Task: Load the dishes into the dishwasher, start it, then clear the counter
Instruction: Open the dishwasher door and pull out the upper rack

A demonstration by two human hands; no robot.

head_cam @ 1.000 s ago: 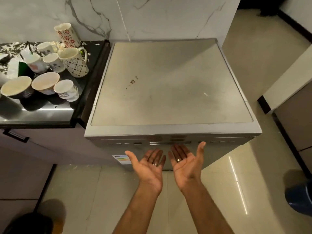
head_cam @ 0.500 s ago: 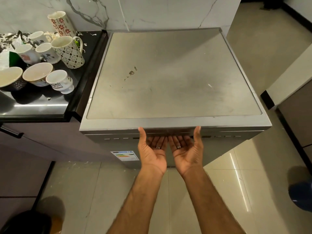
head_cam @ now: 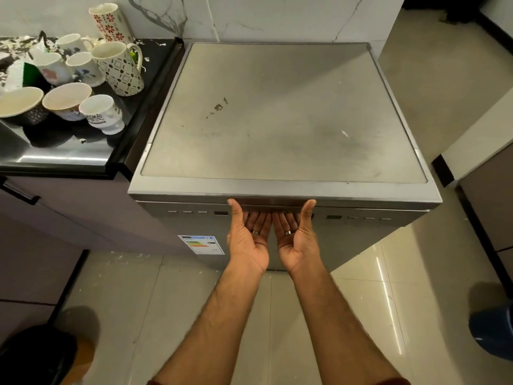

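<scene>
A grey dishwasher (head_cam: 277,120) with a flat top stands against the marble wall, its door closed. My left hand (head_cam: 248,237) and my right hand (head_cam: 298,237) are side by side, palms up, at the top middle of the door. The fingers reach into the handle recess (head_cam: 273,209) under the top lip, and their tips are hidden there. Both thumbs point up and touch the lip. Several dirty mugs and cups (head_cam: 83,87) stand on the black counter (head_cam: 69,154) to the left, among them a tall patterned mug (head_cam: 119,68).
A row of buttons (head_cam: 186,212) runs along the door's top edge, and an energy label (head_cam: 201,244) is stuck on the door front. A cabinet (head_cam: 488,195) stands at the right. A blue object (head_cam: 494,332) sits on the tiled floor at the right, a dark one (head_cam: 36,357) at the bottom left.
Both hands moved forward and up from in front of the door to its top edge. The fingers slid into the handle recess and the thumbs reached the lip.
</scene>
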